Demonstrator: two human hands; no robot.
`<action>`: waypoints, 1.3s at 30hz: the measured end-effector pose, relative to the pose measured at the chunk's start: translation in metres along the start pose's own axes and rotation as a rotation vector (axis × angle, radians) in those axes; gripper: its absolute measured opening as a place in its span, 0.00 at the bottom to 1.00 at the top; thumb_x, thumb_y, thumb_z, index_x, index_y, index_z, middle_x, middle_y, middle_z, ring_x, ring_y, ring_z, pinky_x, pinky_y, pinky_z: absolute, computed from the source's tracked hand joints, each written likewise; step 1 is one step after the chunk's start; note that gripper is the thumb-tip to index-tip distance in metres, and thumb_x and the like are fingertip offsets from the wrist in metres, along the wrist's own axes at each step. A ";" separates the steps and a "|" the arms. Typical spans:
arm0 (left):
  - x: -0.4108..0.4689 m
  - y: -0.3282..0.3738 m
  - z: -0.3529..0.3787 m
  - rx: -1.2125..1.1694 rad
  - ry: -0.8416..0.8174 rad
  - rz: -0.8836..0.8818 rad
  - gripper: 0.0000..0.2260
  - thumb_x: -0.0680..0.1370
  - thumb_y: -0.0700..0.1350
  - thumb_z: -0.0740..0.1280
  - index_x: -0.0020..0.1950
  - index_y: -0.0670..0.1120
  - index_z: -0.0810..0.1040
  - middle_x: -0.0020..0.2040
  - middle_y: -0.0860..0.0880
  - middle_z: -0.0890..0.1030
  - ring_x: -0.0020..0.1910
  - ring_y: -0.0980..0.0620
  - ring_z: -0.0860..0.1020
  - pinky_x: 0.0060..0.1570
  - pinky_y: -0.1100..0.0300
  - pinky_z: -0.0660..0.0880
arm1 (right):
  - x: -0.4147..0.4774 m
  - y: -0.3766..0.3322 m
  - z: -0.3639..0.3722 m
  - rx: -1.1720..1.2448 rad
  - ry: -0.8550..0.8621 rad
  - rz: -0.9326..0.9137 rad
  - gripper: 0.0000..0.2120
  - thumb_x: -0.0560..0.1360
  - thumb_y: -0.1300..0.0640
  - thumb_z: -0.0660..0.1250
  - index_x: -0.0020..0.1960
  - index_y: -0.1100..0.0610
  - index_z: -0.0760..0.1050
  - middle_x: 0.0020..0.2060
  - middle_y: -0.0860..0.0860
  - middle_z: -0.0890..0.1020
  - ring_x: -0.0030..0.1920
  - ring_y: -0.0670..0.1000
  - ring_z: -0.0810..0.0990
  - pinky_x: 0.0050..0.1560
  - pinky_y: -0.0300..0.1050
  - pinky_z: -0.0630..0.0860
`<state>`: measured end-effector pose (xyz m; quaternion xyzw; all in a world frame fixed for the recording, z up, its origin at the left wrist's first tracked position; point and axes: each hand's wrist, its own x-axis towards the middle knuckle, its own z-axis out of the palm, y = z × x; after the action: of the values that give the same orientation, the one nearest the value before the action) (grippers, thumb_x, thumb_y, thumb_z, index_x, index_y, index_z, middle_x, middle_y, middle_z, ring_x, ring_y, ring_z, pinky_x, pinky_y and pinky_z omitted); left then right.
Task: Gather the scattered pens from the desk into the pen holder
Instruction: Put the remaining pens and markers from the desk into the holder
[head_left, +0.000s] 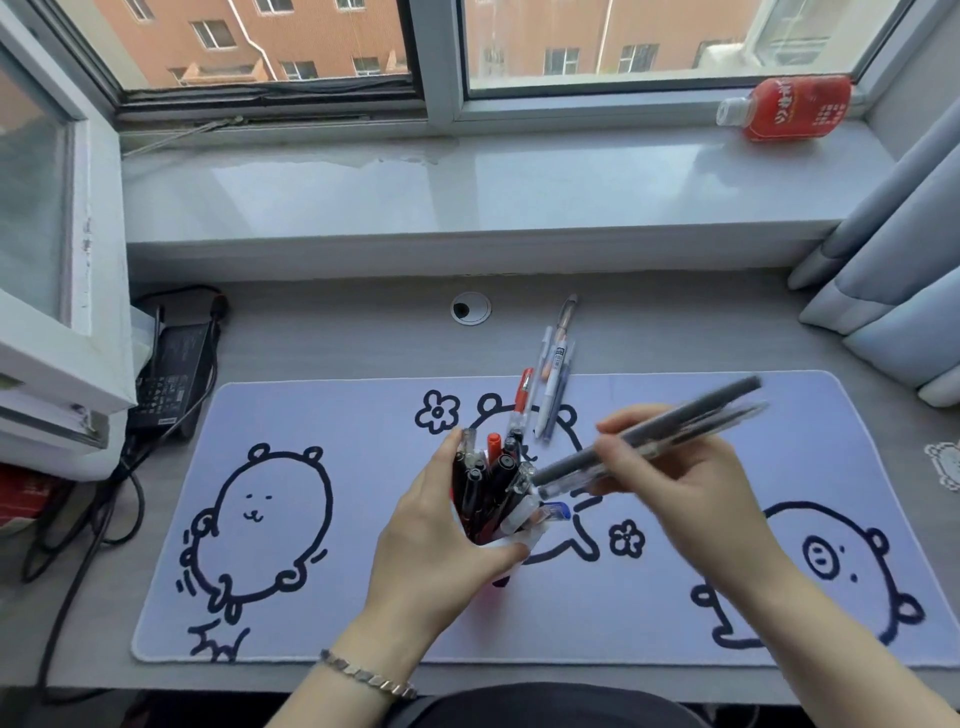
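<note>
A person is sitting at a grey worktop (363, 338) covered by a pale lilac desk mat (363, 613) printed with cartoon bears. The left hand (441, 540) is wrapping around a white pen holder (511, 545), already crowded with dark and red pens, and is tipping its mouth toward the right hand. The right hand (696, 483) is closing on a small bundle of pens (649, 436), one grey and at least one clear, blurred by motion. The bundle's long axis is slanting from up and away on the right hand's outer side down toward the holder, and its lower ends are sitting just at the holder's rim, beside the pens already inside. The holder is lying directly to the inner side of the right hand, so the coming move appears to be a short slide along that slant. Beyond both hands, a few loose pens (550, 384) are lying side by side, pointing away, nearer the right hand.
</note>
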<state>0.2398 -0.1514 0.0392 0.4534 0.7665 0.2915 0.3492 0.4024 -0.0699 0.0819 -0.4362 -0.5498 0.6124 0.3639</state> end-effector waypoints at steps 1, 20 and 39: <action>0.000 0.003 0.002 0.024 -0.012 0.020 0.44 0.58 0.59 0.74 0.70 0.62 0.56 0.62 0.63 0.73 0.62 0.59 0.71 0.55 0.66 0.66 | 0.000 0.001 0.005 -0.046 -0.012 0.004 0.07 0.71 0.67 0.68 0.38 0.57 0.77 0.30 0.49 0.83 0.32 0.48 0.83 0.34 0.35 0.79; -0.010 0.001 0.009 0.323 -0.129 0.113 0.45 0.62 0.55 0.73 0.72 0.62 0.50 0.66 0.64 0.67 0.64 0.61 0.66 0.49 0.68 0.63 | 0.006 0.025 0.024 -0.490 -0.134 0.112 0.05 0.66 0.59 0.72 0.33 0.52 0.79 0.31 0.48 0.83 0.35 0.45 0.81 0.45 0.48 0.79; -0.005 0.013 0.011 0.158 -0.084 0.082 0.46 0.60 0.54 0.75 0.71 0.63 0.52 0.64 0.64 0.71 0.61 0.59 0.71 0.52 0.66 0.68 | -0.004 0.058 0.023 -0.769 -0.131 -0.519 0.21 0.80 0.46 0.50 0.60 0.55 0.75 0.58 0.44 0.78 0.64 0.45 0.69 0.65 0.40 0.64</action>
<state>0.2567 -0.1488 0.0444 0.5223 0.7526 0.2250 0.3318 0.3839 -0.0895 0.0255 -0.3481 -0.8495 0.2792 0.2816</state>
